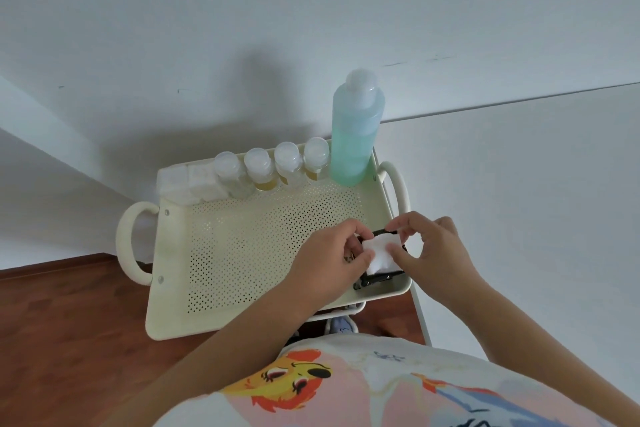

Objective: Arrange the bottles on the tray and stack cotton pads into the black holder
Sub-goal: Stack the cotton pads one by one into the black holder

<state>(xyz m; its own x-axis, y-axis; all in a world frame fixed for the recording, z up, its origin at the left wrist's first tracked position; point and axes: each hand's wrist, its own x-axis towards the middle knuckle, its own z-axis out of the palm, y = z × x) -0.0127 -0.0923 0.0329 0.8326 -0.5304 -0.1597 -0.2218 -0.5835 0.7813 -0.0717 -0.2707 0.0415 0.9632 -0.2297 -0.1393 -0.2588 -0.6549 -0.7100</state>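
A white wall [311,10] fills the background, and a brown wooden floor [69,322] is seen at the lower left. A white surface [519,166] runs along the right side. Against the wall a cream perforated tray [242,253] with a looped handle at each end is set.

Along the tray's far edge a row of things is lined up. At the left end two white cubes [188,182] are placed side by side, touching. Next to them four small bottles [272,166] with clear caps are stood upright, close together; three of them hold some yellowish liquid at the bottom. At the right end of the row, in the far right corner, a tall bottle [356,128] of blue-green liquid is stood upright, just beside the last small bottle.

In the tray's near right corner a black holder [379,278] is placed, mostly hidden by the hands. White cotton pads [381,253] are held over it, between both hands.

The left hand [332,256] is curled, with thumb and fingers pinched on the left edge of the pads. The right hand [429,246] is likewise curled, its thumb and forefinger pinched on the pads' right edge. How many pads are held cannot be told.

At the bottom a printed shirt [381,388] is seen.
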